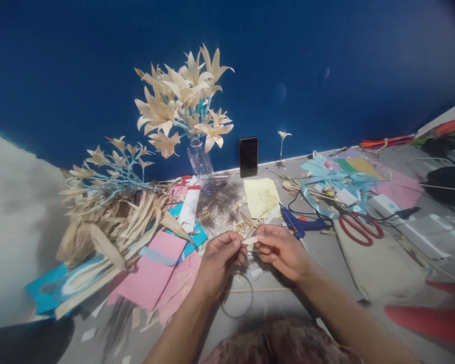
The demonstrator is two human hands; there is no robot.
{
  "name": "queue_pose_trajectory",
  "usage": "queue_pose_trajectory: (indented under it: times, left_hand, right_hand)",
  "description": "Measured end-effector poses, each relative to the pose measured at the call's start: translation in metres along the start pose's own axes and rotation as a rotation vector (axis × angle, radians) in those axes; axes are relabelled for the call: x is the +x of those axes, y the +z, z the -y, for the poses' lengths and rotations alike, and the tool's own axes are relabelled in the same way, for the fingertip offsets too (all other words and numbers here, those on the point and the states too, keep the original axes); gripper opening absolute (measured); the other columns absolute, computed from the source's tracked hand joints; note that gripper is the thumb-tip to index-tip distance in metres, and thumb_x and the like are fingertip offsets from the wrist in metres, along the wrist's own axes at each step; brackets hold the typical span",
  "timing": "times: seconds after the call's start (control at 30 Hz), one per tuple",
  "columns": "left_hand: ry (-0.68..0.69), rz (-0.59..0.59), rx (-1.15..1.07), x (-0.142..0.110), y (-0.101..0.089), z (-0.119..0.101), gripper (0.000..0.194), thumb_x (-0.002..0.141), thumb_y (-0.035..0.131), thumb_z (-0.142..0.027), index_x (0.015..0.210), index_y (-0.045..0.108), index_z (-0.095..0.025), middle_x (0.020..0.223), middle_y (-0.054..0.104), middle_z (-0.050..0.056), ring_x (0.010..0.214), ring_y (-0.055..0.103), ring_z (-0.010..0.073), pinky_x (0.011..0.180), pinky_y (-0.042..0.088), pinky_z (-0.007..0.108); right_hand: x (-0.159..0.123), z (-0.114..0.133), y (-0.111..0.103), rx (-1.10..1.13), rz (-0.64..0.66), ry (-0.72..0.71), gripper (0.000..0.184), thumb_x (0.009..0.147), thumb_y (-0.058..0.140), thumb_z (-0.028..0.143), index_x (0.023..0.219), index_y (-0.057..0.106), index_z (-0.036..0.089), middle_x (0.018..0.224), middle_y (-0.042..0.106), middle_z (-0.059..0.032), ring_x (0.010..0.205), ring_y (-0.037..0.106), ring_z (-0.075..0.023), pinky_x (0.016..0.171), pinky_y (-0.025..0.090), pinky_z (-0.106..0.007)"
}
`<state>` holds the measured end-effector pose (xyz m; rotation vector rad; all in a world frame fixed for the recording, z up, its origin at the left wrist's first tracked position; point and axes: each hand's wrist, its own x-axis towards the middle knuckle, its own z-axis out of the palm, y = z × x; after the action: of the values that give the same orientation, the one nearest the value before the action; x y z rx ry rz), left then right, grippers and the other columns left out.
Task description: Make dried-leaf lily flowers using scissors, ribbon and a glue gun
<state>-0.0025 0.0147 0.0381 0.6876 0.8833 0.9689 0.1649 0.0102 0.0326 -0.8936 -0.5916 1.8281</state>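
Between my two hands, a small pale petal-shaped piece point(250, 241) is stretched, pinched at both ends. My left hand point(224, 253) has thumb and forefinger closed on its left end, and my right hand point(278, 248) grips the right end the same way. Below the fingers lies a loop of thin wire point(236, 316). Dry scraps point(242, 221) are scattered just beyond the hands. A blue glue gun point(305, 222) rests right beside my right hand, its nozzle toward me.
A clear bottle point(202, 164) holds cream flowers point(185, 91) by the blue wall. Dried husks point(114, 227) and pink paper point(151, 273) pile up at left. A phone point(248, 156) leans on the wall. Red-handled scissors point(360, 228), blue ribbon point(311, 197) and a power strip point(405, 230) lie at right.
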Motion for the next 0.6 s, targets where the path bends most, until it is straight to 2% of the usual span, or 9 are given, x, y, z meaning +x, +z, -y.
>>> queue_pose_trajectory:
  times: [0.23, 0.4, 0.6]
  left_hand:
    - [0.025, 0.019, 0.01, 0.0, -0.003, 0.003, 0.019, 0.074, 0.077, -0.032, 0.076, 0.07, -0.015, 0.067, 0.066, 0.003, 0.055, 0.053, 0.0106, 0.057, 0.039, 0.022]
    - [0.073, 0.024, 0.07, 0.001, -0.004, 0.008, 0.023, 0.068, 0.084, -0.027, 0.08, 0.068, -0.016, 0.065, 0.061, -0.001, 0.056, 0.049, 0.0095, 0.056, 0.038, 0.021]
    - [0.118, -0.027, 0.069, 0.003, -0.003, 0.011, 0.023, 0.072, 0.081, -0.031, 0.077, 0.065, -0.016, 0.059, 0.056, -0.004, 0.053, 0.046, 0.008, 0.053, 0.035, 0.02]
  right_hand:
    - [0.001, -0.001, 0.003, 0.06, -0.006, 0.026, 0.026, 0.064, 0.087, 0.025, 0.066, 0.063, 0.014, 0.062, 0.055, 0.0012, 0.05, 0.031, -0.0041, 0.043, 0.016, -0.016]
    - [0.002, -0.005, 0.006, 0.05, -0.003, 0.009, 0.031, 0.063, 0.09, 0.031, 0.068, 0.063, 0.015, 0.058, 0.046, 0.0048, 0.05, 0.028, -0.0043, 0.043, 0.015, -0.016]
    - [0.003, -0.012, 0.012, 0.014, -0.035, -0.013, 0.035, 0.062, 0.09, 0.035, 0.067, 0.062, 0.015, 0.056, 0.042, 0.006, 0.051, 0.026, -0.0051, 0.042, 0.014, -0.016]
